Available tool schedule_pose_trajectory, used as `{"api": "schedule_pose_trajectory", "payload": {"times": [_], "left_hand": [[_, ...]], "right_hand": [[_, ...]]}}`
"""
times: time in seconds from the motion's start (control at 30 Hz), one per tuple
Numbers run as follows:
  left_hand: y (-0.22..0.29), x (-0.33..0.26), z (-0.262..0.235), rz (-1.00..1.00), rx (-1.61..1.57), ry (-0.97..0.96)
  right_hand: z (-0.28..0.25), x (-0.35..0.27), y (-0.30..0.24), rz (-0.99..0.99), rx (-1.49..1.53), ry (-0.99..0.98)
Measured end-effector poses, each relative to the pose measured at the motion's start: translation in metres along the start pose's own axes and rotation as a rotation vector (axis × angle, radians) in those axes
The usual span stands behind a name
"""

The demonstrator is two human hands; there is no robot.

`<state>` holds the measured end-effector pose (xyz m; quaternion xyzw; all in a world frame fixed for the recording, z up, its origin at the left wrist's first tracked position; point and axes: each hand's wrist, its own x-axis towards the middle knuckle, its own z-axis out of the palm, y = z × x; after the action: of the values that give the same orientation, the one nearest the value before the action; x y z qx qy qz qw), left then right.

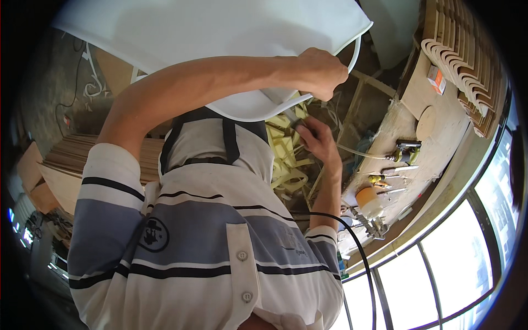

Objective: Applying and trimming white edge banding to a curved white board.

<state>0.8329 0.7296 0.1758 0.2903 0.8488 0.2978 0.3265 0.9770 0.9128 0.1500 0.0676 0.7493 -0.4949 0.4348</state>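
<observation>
A large white panel (pixel 209 30) with soft-looking, curled edges spreads across the top of the view. My left hand (pixel 323 72) reaches across my body and is closed in a fist at the panel's right edge, gripping the white edging there. Below it, my right hand (pixel 319 138) is closed on a small flat tool (pixel 294 118) with a grey blade-like end. That tool sits just under the panel's lower rim; whether it touches the panel I cannot tell. The fingers partly hide its handle.
Yellow foam scraps (pixel 286 159) lie below the panel. On the workbench (pixel 385 132) at right are a pneumatic stapler (pixel 407 152), a spray gun (pixel 371 223), a wooden disc (pixel 425 123) and a small box (pixel 436 80). Curved plywood pieces (pixel 459 52) stand beyond. A black hose (pixel 360 242) crosses nearby.
</observation>
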Motion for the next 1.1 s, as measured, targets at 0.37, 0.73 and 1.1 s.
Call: {"api": "schedule_pose_trajectory", "payload": {"times": [0.37,0.73,1.1], "left_hand": [[0.010,0.006,-0.009,0.054,-0.064,-0.016],[0.017,0.030,-0.023,0.106,-0.070,0.107],[0.023,0.062,-0.064,0.143,-0.007,0.147]], "right_hand": [[-0.028,-0.039,0.027,0.110,0.139,-0.023],[0.013,0.002,-0.014,-0.113,0.029,-0.015],[0.050,0.030,-0.024,-0.200,0.009,0.067]]}}
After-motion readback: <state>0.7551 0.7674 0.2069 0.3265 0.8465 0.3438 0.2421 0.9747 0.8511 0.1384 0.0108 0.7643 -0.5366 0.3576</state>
